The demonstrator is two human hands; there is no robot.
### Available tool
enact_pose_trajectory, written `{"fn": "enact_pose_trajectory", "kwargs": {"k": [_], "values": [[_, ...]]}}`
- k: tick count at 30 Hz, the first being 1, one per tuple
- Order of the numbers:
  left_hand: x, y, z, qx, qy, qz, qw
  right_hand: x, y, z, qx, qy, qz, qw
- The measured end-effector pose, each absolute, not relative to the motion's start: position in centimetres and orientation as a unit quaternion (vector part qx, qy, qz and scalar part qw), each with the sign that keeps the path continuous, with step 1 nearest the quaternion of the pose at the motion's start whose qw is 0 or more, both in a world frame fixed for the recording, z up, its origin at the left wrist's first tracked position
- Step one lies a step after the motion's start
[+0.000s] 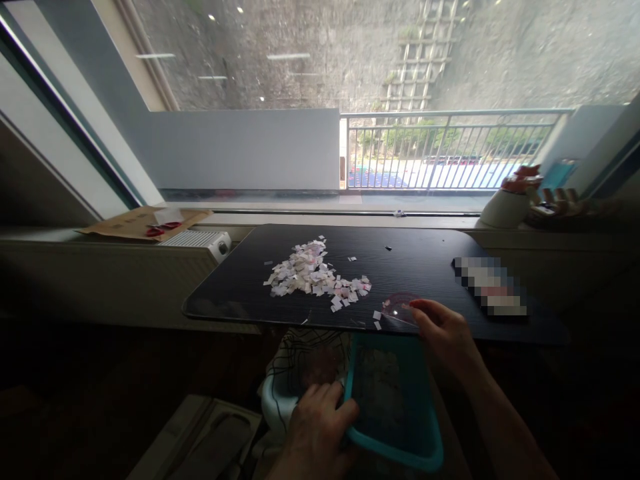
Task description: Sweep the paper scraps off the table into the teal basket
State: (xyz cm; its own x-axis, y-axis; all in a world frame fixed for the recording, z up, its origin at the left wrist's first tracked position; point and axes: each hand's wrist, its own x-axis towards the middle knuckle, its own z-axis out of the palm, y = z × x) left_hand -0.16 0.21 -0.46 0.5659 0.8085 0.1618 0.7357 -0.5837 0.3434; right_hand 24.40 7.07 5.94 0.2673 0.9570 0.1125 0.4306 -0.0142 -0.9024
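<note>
A pile of small white and pink paper scraps (313, 273) lies on a black tabletop (425, 263). My left hand (317, 427) grips the near left rim of a teal plastic tray (400, 407) held below the table's front edge. My right hand (443, 330) rests at the table's front edge, fingers curled on a small clear pinkish round dish (397, 308). A few loose scraps (377, 319) lie beside that dish.
A blurred flat object (490, 285) lies on the table's right. On the window sill stand a white pot (507, 203) at right and cardboard (143, 223) with a red item at left. A white radiator (200, 240) sits left of the table. A white bin (283, 393) stands below.
</note>
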Motion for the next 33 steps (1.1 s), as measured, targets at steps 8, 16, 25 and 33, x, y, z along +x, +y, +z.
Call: {"fn": "enact_pose_trajectory", "kwargs": {"k": [8, 16, 25, 33], "values": [[0.0, 0.3, -0.3, 0.875, 0.443, 0.147, 0.131, 24.5, 6.9, 6.6, -0.659, -0.518, 0.299, 0.456], [0.0, 0.4, -0.2, 0.873, 0.445, 0.150, 0.129, 23.7, 7.0, 7.1, -0.620, -0.543, 0.345, 0.449], [0.0, 0.4, -0.3, 0.876, 0.438, 0.160, 0.125, 24.7, 7.0, 6.8, -0.618, -0.554, 0.354, 0.432], [-0.1, 0.3, -0.2, 0.875, 0.441, 0.149, 0.132, 23.4, 7.6, 6.1, -0.604, -0.592, 0.312, 0.432]]}}
